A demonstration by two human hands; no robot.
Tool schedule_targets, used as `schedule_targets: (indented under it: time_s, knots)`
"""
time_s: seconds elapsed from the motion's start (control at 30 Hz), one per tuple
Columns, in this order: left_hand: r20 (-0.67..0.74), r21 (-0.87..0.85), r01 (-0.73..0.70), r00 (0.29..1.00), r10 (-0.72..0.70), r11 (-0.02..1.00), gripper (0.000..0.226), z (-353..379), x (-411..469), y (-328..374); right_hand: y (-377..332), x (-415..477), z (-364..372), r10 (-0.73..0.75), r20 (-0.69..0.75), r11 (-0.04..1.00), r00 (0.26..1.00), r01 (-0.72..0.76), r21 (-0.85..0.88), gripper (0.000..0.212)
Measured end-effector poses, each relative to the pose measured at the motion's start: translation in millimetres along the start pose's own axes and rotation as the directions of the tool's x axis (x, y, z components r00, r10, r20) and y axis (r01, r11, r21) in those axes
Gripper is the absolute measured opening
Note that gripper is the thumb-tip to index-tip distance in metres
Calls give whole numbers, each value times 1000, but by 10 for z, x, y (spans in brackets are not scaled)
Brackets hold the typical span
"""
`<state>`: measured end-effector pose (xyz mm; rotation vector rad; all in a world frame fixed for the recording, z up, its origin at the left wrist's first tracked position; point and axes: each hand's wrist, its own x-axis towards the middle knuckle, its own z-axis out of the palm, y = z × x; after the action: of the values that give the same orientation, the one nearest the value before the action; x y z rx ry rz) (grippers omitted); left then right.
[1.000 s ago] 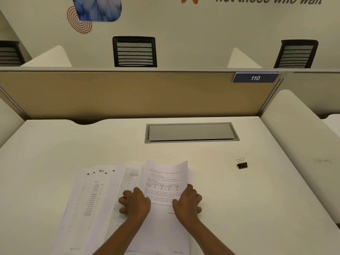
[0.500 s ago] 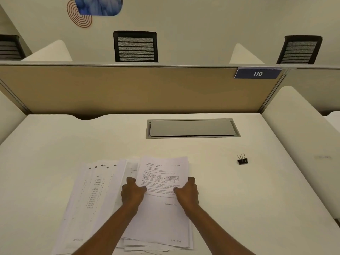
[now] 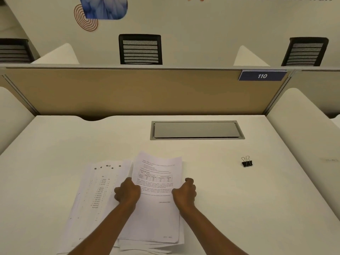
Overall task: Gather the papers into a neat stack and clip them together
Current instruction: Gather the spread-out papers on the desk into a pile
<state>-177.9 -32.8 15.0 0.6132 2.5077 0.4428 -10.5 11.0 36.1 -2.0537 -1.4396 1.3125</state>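
While my left hand (image 3: 127, 192) and right hand (image 3: 184, 195) clamp opposite edges of the white printed paper pile (image 3: 156, 199) to square it, the small black binder clip (image 3: 247, 162) waits well apart, rightward, on the white desk (image 3: 239, 208).

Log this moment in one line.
hands: left, right gripping paper stack sides | loose sheets left | binder clip untouched

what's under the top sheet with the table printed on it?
More loose sheets fan out below the top sheet, and another spread runs under its left edge. How many lie beneath is hidden. Both hands, left and right, hold its edges.
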Motion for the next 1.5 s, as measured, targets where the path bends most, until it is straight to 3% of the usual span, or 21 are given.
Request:
schedule_targets:
  time_s: [0.13, 0.3, 0.6, 0.77, 0.93, 1.07, 1.2, 1.27, 1.37, 1.5]
  knots:
    - [-17, 199, -4, 1000, 8, 980, 31, -105, 22, 29, -6, -20, 117, 11, 13, 998, 1000, -10, -66, 36]
    - [26, 211, -28, 999, 23, 977, 36, -133, 73, 42, -40, -32, 224, -13, 31, 997, 999, 15, -70, 37]
    - [26, 210, -127, 992, 125, 969, 39, -130, 137, -2, -80, -52, 202, 72, 2, 993, 997, -71, -95, 43]
    - [29, -15, -88, 996, 88, 996, 51, -158, 173, 3, -55, -8, 180, 70, -27, 996, 997, -71, -59, 41]
    - [123, -140, 13, 992, 4, 990, 55, -200, 289, 3, -14, 49, 250, 61, -12, 995, 998, -60, 77, 42]
    - [199, -254, 33, 980, 19, 967, 41, -249, 308, 56, -54, 6, 220, 40, 21, 995, 999, -42, 86, 43]
    - [282, -378, 38, 956, 76, 925, 48, -288, 317, 83, -107, -66, 171, 35, 20, 999, 999, -36, 39, 48]
    - [251, -239, -15, 965, 76, 971, 60, -263, 277, 87, -116, -68, 170, 37, 20, 999, 999, -38, 29, 49]
    - [180, 23, -110, 978, 104, 994, 51, -249, 120, 101, -89, -30, 173, 32, 35, 993, 999, -35, 114, 46]
    - [194, -24, -151, 969, 153, 988, 46, -213, 126, 40, -30, -10, 120, 36, 99, 955, 994, -64, 291, 39]
